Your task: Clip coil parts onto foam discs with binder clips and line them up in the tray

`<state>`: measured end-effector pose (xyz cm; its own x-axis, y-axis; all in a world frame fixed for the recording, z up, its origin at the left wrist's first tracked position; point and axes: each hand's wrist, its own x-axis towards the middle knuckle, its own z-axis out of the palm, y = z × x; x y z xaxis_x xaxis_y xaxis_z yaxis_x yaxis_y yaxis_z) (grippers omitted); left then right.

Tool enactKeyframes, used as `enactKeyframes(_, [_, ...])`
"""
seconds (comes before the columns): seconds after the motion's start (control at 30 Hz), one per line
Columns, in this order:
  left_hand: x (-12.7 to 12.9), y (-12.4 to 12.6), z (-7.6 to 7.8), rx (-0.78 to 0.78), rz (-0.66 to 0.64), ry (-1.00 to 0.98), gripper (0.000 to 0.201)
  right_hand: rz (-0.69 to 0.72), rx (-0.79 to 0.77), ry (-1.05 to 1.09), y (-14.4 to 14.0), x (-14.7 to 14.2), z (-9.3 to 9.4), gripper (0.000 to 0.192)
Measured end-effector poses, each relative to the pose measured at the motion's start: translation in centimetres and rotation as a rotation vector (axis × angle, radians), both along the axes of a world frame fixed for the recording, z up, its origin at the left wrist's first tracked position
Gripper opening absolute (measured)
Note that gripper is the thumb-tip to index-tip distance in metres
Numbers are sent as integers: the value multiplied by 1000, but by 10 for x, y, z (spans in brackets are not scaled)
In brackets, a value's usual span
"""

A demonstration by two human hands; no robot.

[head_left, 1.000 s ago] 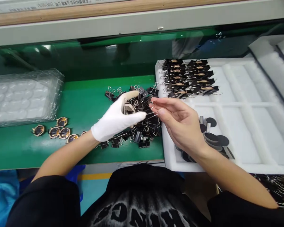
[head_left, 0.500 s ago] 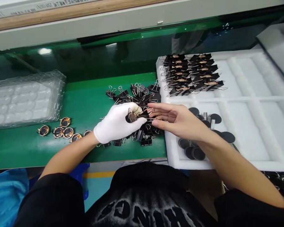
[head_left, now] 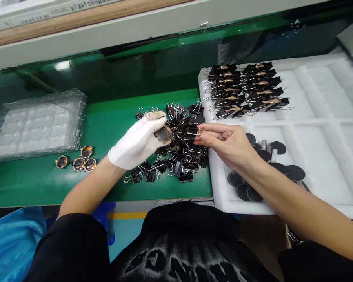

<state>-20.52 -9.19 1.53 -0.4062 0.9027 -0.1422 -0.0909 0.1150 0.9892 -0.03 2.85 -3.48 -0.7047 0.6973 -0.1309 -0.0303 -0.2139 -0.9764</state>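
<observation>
Pinching a round gold-rimmed part (head_left: 164,134) in gloved left-hand (head_left: 138,143) fingers, the worker clamped bare right-hand (head_left: 228,143) fingers on a binder clip (head_left: 191,135), apparently ready to clip it on squarely.

White block letters on the black shirt (head_left: 176,258) and print on the shelf strip (head_left: 47,11) are both too unclear to read

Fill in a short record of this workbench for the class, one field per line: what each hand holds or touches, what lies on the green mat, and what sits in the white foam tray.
Left hand: gloved left hand pinches a small round dark part at its fingertips
Right hand: bare right hand grips a binder clip by its wire handles
Green mat: loose pile of binder clips, a few gold-rimmed round parts, stack of clear blister trays
White foam tray: rows of clipped parts, black discs
</observation>
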Motion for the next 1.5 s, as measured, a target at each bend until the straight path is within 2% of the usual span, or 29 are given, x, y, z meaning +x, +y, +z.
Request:
enactKeyframes(0.13, [2, 0, 2, 67, -22, -198, 33, -62, -101, 86, -6, -3, -3, 29])
enactKeyframes(0.27, [7, -2, -3, 143, 19, -219, 38, -109, -127, 113, -15, -7, 2, 29])
enactKeyframes(0.4, [14, -2, -6, 183, 64, -255, 45, -98, -136, 134, -23, -10, 5, 29])
enactKeyframes(0.53, [19, -1, -7, 184, 148, -142, 52, -88, -142, 129, -27, -11, 3, 29])
enactKeyframes(0.73, [22, -3, -9, 173, 230, 31, 47, -145, -117, 123, -28, -10, 2, 28])
enactKeyframes(1.03, [24, 1, -12, 115, 269, 10, 48, -158, -131, 128, -31, -15, 7, 25])
enactKeyframes(1.17, [23, 1, -13, 97, 241, 1, 48, -141, -144, 145, -33, -15, 5, 23])
enactKeyframes(1.3, [19, 0, -11, 142, 181, -31, 53, -61, -147, 147, -25, -10, 10, 28])
enactKeyframes(1.4, [17, -9, -5, 229, 61, 25, 48, 165, -211, 138, -12, -2, 26, 46])
enactKeyframes(1.5, [17, -24, 2, 295, -143, 164, 47, 393, -286, 50, -3, 2, 44, 48])
